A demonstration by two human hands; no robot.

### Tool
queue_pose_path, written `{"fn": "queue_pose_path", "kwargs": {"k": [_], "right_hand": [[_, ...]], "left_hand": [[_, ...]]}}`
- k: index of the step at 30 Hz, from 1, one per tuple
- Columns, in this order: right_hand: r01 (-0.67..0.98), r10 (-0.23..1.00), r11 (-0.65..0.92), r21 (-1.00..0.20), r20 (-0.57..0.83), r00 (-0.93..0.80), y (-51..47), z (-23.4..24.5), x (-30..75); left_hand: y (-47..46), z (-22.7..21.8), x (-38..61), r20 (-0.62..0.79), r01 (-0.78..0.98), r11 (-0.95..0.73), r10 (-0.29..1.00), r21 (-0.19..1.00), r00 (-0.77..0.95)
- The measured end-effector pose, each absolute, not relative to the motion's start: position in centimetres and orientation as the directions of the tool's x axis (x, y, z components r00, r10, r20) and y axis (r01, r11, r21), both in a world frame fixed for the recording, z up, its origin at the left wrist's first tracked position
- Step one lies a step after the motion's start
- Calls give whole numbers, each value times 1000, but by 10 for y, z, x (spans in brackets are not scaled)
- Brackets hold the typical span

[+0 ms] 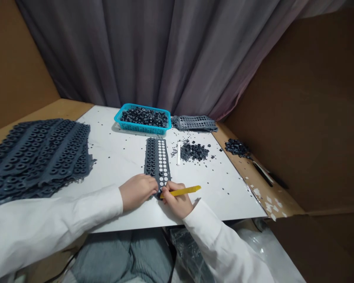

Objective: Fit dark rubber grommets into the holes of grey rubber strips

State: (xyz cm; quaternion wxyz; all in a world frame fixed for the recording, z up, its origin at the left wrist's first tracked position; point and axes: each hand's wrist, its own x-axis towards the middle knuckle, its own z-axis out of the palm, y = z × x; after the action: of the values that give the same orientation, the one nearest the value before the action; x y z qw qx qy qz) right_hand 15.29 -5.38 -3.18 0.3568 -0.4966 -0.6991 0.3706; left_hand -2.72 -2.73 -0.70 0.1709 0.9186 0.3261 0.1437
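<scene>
A dark grey rubber sheet (151, 157) lies lengthwise before me on the white tabletop. Its left rows hold raised rings, while the right rows are punched through and show white round holes. My left hand (139, 190) is closed at the near left edge of this sheet, fingers bent onto it. My right hand (177, 199) pinches a flat yellow stick-like tool (184, 191), its tip at the sheet's near end. What the tip touches is hidden by my fingers. Right of the sheet lie a white stick (178, 153) and a pile of small dark pieces (194, 151).
A blue basket (144, 129) full of small dark parts stands at the back. Stacked rubber sheets (44, 153) cover the left side; punched sheets (196, 123) lie back right. Another dark pile (236, 147), a dark-handled tool (262, 174) and white scraps (273, 204) lie on the right cardboard.
</scene>
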Motion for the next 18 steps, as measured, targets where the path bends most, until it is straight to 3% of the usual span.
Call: {"fn": "queue_pose_path", "kwargs": {"k": [3, 5, 7, 10, 13, 18], "right_hand": [[422, 959, 229, -877, 130, -251, -54, -32, 153], [369, 966, 186, -911, 101, -237, -53, -33, 154], [268, 984, 96, -959, 50, -174, -52, -35, 154], [161, 997, 2, -987, -11, -74, -49, -37, 153], [184, 996, 5, -983, -11, -89, -47, -37, 151], [199, 993, 13, -980, -11, -119, -46, -37, 149]], "left_hand": [[-15, -1, -39, 60, 446, -291, 885, 846, 462], [-9, 3, -47, -74, 271, -20, 940, 962, 332], [-6, 4, -51, -230, 127, 199, 915, 972, 330], [-6, 4, -52, -408, -7, 443, 831, 896, 378], [-6, 3, -46, -458, -110, 537, 794, 836, 399], [-2, 4, -36, -520, -96, 617, 729, 782, 445]]}}
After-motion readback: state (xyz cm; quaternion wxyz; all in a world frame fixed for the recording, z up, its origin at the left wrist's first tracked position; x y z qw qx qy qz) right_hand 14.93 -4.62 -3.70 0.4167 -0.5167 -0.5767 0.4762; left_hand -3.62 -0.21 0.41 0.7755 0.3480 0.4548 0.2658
